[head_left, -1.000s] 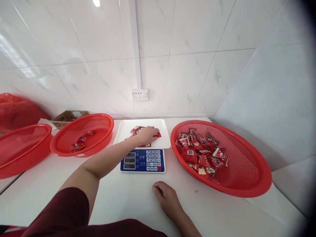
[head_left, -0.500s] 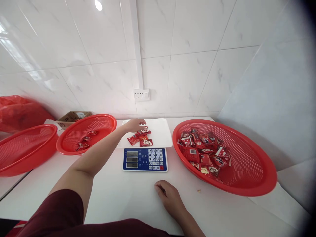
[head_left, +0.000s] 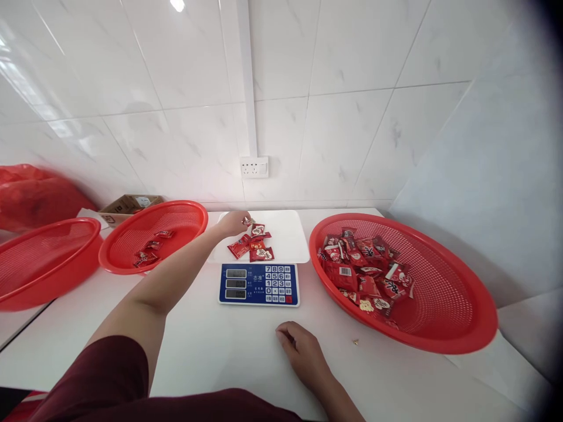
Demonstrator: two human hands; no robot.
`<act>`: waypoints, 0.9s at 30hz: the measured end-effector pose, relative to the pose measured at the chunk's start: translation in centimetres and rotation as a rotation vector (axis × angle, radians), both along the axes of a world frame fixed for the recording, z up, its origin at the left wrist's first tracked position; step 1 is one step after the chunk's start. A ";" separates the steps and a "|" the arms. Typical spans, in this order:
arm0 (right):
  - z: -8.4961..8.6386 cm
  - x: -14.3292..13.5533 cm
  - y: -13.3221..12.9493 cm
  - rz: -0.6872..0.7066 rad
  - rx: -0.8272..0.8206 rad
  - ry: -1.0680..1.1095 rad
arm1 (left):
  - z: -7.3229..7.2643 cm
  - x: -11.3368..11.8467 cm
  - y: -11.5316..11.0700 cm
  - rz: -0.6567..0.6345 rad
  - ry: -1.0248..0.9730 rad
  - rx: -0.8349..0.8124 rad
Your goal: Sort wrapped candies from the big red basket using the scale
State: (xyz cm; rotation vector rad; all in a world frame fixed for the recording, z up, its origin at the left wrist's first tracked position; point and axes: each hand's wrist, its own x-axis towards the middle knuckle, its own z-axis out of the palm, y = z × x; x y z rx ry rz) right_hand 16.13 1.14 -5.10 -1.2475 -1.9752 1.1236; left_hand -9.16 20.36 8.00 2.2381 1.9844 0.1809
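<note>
My left hand (head_left: 234, 224) is over the left part of the scale's white tray (head_left: 288, 234), its fingers closed on a small red packet (head_left: 247, 221). Only part of that packet shows. Just to its right and nearer me, several red snack packets (head_left: 261, 254) lie in a loose pile on the tray. In front of the tray is the scale's blue keypad panel (head_left: 259, 284) with its displays. On the white table, my right hand (head_left: 303, 354) rests loosely curled near the panel, with nothing seen in it.
A large red basket (head_left: 457, 334) holding many red packets stands at the right. At the left are a red basket (head_left: 112, 264) with several packets, another red basket (head_left: 48, 287), a cardboard box (head_left: 114, 218) and a red plastic bag (head_left: 39, 196). A socket (head_left: 254, 167) is on the wall.
My left hand has drawn slightly left, and its fingers, stretched over the pile before, are now closed on a small packet. My right hand stays in place.
</note>
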 end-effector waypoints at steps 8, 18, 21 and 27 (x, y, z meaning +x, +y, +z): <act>0.0 0.0 0.1 0.000 0.003 0.005 | 1.9 0.9 -2.2 -0.176 -0.097 -0.125; 0.0 0.0 0.2 0.013 -0.009 -0.020 | -1.7 1.9 -5.9 -0.428 -0.078 -0.032; 0.0 0.0 0.1 0.008 -0.017 -0.010 | -2.5 2.4 -5.4 -0.430 -0.064 0.011; 0.0 0.1 0.1 -0.010 -0.014 0.009 | -2.3 2.6 -4.1 -0.350 -0.128 0.032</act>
